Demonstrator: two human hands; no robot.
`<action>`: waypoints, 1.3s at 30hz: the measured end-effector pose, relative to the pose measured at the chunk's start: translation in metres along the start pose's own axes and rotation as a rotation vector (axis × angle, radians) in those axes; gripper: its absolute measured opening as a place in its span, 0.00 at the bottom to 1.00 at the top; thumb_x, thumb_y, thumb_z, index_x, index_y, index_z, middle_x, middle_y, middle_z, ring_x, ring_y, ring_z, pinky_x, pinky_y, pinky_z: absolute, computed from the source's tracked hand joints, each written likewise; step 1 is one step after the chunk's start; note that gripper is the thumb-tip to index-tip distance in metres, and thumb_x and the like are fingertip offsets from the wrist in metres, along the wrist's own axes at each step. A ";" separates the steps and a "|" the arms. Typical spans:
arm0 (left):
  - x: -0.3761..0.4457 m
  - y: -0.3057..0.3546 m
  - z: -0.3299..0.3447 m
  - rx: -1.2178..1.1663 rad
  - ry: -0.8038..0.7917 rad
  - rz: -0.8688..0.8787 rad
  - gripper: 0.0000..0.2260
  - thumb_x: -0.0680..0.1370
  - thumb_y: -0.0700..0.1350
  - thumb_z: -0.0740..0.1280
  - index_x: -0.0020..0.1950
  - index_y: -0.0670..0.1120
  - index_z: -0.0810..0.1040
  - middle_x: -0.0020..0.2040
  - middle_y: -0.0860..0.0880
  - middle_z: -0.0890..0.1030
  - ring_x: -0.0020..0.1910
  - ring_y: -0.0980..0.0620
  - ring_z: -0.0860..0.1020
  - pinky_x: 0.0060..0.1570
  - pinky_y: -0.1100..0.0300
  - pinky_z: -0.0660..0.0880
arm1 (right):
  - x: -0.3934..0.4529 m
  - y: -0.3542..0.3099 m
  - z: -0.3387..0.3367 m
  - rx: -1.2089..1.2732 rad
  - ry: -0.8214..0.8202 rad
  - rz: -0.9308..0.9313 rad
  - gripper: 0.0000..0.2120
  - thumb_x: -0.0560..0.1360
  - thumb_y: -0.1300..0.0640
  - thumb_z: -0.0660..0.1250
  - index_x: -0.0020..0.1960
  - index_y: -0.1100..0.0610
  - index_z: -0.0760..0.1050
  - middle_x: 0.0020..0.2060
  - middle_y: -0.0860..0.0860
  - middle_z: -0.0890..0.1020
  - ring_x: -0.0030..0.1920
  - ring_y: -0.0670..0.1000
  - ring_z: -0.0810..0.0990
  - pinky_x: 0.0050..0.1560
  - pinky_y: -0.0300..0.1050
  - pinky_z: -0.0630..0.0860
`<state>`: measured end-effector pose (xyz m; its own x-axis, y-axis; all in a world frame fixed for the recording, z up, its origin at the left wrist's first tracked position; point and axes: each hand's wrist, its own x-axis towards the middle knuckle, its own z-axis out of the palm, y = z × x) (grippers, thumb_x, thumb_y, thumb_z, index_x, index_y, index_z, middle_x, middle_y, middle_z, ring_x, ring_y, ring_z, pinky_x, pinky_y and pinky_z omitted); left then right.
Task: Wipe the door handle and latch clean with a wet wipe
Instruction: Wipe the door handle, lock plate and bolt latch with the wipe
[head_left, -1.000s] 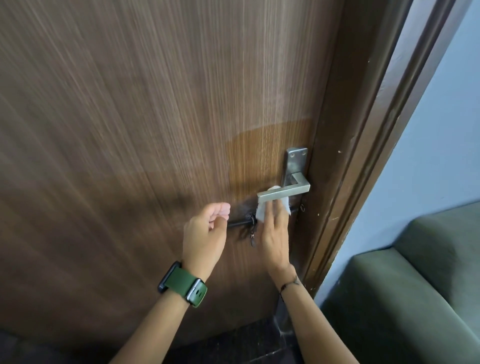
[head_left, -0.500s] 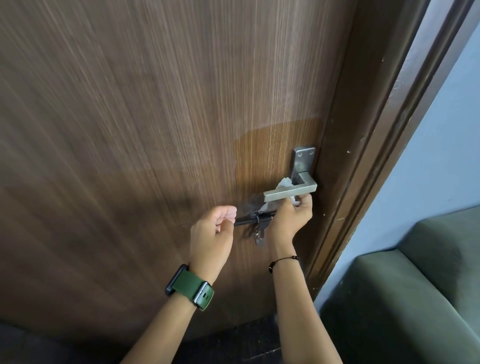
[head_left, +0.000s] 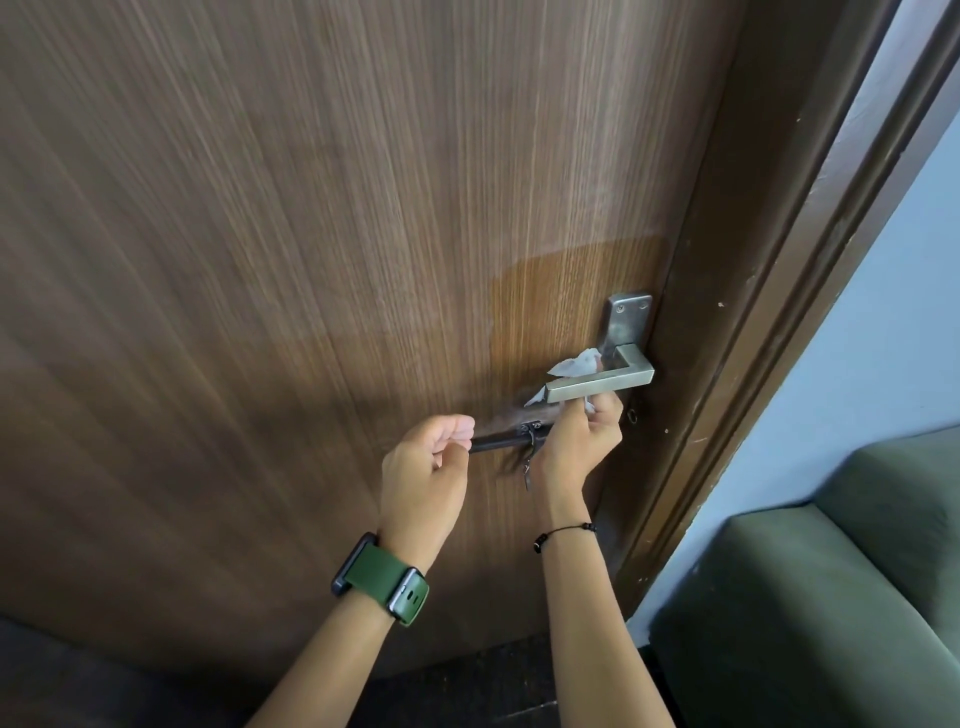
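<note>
A square steel lever handle (head_left: 602, 386) on its back plate (head_left: 626, 325) is mounted near the right edge of the brown wooden door (head_left: 311, 260). My right hand (head_left: 579, 447) reaches up from below and presses a crumpled white wet wipe (head_left: 574, 364) behind and under the lever. A dark sliding latch bolt (head_left: 506, 441) runs across the door just below the handle. My left hand (head_left: 426, 467), with a green watch on its wrist, pinches the bolt's left end.
The dark door frame (head_left: 753, 312) runs along the right of the door, with a pale blue wall (head_left: 883, 364) beyond it. A green sofa (head_left: 831, 597) stands at the lower right. A lighter, damp-looking patch (head_left: 561, 291) marks the door above the handle.
My right hand turned from a flat palm on the wipe below the lever to a curled grip further right under it. The wipe now bunches behind the lever. My left hand stayed on the bolt.
</note>
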<state>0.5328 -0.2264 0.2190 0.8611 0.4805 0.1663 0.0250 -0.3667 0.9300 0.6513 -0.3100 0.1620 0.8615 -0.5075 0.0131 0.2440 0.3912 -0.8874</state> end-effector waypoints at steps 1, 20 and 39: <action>0.000 0.000 0.000 -0.007 0.001 -0.006 0.13 0.74 0.35 0.60 0.51 0.47 0.80 0.46 0.53 0.82 0.49 0.57 0.80 0.51 0.65 0.73 | 0.000 0.001 0.000 -0.041 -0.018 -0.005 0.11 0.75 0.66 0.64 0.57 0.64 0.78 0.51 0.50 0.75 0.55 0.54 0.77 0.59 0.52 0.76; 0.009 0.003 0.010 0.014 -0.036 0.038 0.11 0.74 0.36 0.62 0.52 0.45 0.80 0.49 0.50 0.83 0.49 0.56 0.80 0.48 0.73 0.74 | -0.041 0.028 -0.025 -0.714 -0.460 -0.652 0.21 0.72 0.74 0.63 0.64 0.65 0.72 0.53 0.65 0.75 0.50 0.59 0.77 0.45 0.54 0.78; 0.006 -0.003 0.007 0.024 -0.043 0.039 0.11 0.74 0.36 0.61 0.52 0.45 0.80 0.48 0.49 0.84 0.49 0.55 0.81 0.52 0.64 0.74 | -0.028 0.042 -0.048 -1.131 -0.596 -1.099 0.18 0.66 0.68 0.68 0.55 0.66 0.77 0.50 0.61 0.81 0.52 0.60 0.79 0.65 0.62 0.68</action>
<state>0.5419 -0.2280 0.2152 0.8825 0.4313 0.1874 0.0031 -0.4039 0.9148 0.6159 -0.3162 0.1025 0.6131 0.2983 0.7315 0.6096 -0.7676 -0.1979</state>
